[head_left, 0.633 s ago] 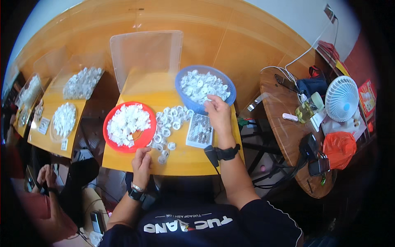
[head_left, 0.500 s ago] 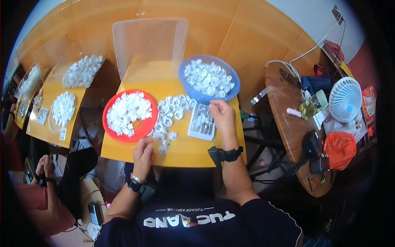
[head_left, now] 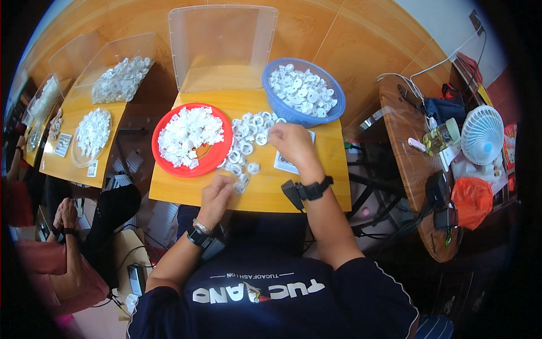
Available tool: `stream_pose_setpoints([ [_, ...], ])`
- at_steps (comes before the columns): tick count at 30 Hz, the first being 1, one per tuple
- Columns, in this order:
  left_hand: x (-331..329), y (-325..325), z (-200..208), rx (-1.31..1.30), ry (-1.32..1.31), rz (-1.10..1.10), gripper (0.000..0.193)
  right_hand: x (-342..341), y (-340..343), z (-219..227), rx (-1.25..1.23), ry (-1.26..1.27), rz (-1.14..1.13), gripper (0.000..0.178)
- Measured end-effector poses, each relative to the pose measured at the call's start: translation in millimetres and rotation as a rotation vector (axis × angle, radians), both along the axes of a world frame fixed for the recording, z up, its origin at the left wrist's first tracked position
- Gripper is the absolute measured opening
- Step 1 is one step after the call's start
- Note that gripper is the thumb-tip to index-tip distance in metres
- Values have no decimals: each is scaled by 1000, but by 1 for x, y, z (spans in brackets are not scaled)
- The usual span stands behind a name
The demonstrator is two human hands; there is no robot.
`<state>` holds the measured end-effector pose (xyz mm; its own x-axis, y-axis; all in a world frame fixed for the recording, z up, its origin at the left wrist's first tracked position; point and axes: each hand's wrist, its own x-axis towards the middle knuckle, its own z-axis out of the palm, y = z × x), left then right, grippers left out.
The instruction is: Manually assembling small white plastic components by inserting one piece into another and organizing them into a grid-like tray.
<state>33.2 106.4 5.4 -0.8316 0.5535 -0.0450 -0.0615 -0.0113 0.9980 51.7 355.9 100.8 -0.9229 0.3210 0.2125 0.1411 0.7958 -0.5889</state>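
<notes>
My right hand (head_left: 293,145) is closed with bent fingers at the right end of a loose pile of white ring-shaped parts (head_left: 247,133). Its palm covers much of a small white tray (head_left: 286,164); any object between the fingertips is hidden. At the table's front edge my left hand (head_left: 216,196) is curled closed beside the nearest rings, and what it holds cannot be seen. Left of the rings lies a red round plate (head_left: 222,159) heaped with small white plastic pieces (head_left: 189,133). A blue basket (head_left: 292,114) behind my right hand holds white round parts (head_left: 307,90).
A clear plastic bin (head_left: 223,45) stands at the back of the yellow table (head_left: 259,195). On the right, a brown table (head_left: 403,141) carries a fan (head_left: 481,135), a jar (head_left: 440,138) and an orange bag (head_left: 472,195). Another person's hands (head_left: 66,213) rest at the left.
My right hand has moved left from over the white tray to the edge of the ring pile. My left hand stays closed near the front rings. The whole view has shifted slightly.
</notes>
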Motion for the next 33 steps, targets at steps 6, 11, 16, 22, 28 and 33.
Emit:
stream_pose_setpoints([
  [6,-6,-3,-6,-9,48,-70,17,-41,-12,-19,424,-169,44,20],
  [11,-6,-4,1,39,71,-126,13,-53,-13,-47,554,-278,5,16],
  [16,-5,-9,3,57,15,-152,14,-33,-5,-44,341,-3,78,16],
  [22,-19,-10,22,157,-229,-145,26,7,-49,6,-354,24,128,19],
  [28,-17,-4,61,600,-409,-324,36,33,-96,45,-706,10,289,16],
  [33,-12,-10,54,791,-589,-468,38,38,-112,52,-759,-9,327,14],
])
